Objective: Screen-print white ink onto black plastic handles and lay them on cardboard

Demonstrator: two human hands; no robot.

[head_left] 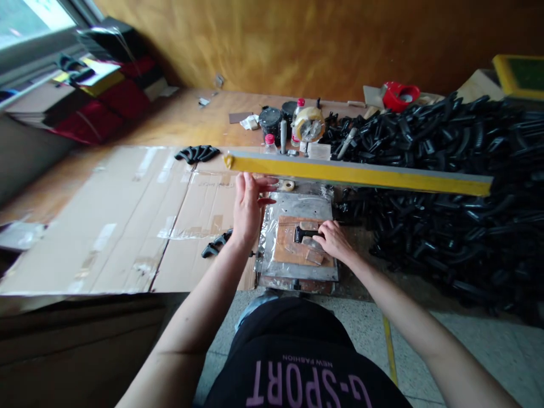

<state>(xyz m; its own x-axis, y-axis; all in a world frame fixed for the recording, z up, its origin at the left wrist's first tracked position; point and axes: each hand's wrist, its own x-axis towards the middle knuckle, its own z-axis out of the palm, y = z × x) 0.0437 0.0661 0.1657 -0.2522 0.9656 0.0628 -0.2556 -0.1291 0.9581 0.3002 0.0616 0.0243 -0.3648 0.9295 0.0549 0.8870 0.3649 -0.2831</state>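
My right hand (334,241) grips the end of a black plastic handle-like part (308,233), which lies across a brown board (285,241) on a metal base plate (302,205). Raised just under the left end of a long yellow and grey bar (357,170) is my left hand (247,207). Its fingers are spread apart with nothing visible in them; I cannot tell if they touch the bar. Several similar black parts (216,243) lie on the cardboard, partly behind my left forearm. A clear block (314,256) sits on the board near my right hand.
A large heap of black parts (425,226) covers the right side. Behind the bar stand dark tubs (270,120), a red-capped bottle (300,116) and a tape roll (309,124). More black parts (196,153) lie on flattened cardboard (114,215). A red tape dispenser (399,97) stands behind.
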